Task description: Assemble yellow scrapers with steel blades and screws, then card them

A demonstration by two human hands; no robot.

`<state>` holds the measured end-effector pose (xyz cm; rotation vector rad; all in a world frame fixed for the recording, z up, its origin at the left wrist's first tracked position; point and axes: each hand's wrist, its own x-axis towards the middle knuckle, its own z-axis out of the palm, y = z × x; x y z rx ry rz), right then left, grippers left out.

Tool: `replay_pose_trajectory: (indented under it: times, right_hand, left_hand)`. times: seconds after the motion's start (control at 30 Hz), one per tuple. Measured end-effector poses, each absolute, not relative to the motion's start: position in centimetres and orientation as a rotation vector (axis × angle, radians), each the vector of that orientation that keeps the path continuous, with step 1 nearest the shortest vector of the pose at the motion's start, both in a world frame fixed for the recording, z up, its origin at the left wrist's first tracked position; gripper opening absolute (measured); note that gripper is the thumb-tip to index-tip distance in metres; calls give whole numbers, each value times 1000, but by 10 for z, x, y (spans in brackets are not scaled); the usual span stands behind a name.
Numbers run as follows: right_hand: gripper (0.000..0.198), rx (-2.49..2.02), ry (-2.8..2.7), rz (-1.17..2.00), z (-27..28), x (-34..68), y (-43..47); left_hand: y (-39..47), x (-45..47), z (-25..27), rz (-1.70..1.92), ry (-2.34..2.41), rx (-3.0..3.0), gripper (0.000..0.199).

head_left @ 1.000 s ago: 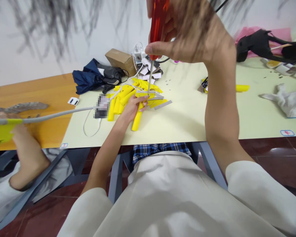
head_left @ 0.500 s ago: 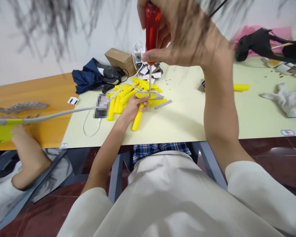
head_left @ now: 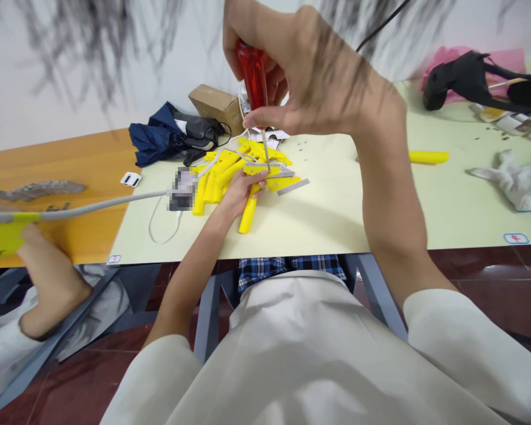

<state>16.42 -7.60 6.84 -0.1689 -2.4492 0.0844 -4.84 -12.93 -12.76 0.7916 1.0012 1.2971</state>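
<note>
My right hand (head_left: 301,77) is closed around the red handle of a screwdriver (head_left: 255,82), which leans with its top to the left. The tip of its shaft meets the head of a yellow-handled scraper (head_left: 248,213) at a small screw. My left hand (head_left: 242,192) grips this scraper near its head, with the handle pointing toward me. A metal strip shows along the scraper's head. Just right of my left fingers lie another yellow head part (head_left: 287,183) and a loose metal blade (head_left: 293,187). Behind and left of the hand is a pile of yellow scraper handles (head_left: 212,183).
A white cable crosses the pile. At the back stand a cardboard box (head_left: 216,106) and a dark blue cloth bundle (head_left: 157,139). Another yellow handle (head_left: 429,157) and a white glove (head_left: 515,180) lie to the right. A person's arm (head_left: 55,277) is at far left.
My right hand has moved left and slightly down, tilting the upright screwdriver to the left. Its tip stays at the same spot on the scraper. My left hand has hardly moved.
</note>
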Motion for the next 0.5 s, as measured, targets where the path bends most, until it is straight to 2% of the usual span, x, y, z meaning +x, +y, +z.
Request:
replay_pose_trajectory:
  times: [0.17, 0.3, 0.43, 0.5]
  right_hand:
    - [44, -117, -2461, 123, 65, 160, -75]
    - [43, -197, -2487, -49, 60, 157, -66]
    - [65, -328, -2451, -219, 52, 154, -60]
    - [66, -365, -2448, -182, 49, 153, -60]
  left_hand:
    - [-130, -47, -127, 1287, 1021, 804, 31]
    - [-130, -47, -129, 1292, 1013, 808, 32]
    - [-130, -48, -133, 1300, 989, 798, 35]
    - [-130, -48, -135, 1287, 990, 808, 35]
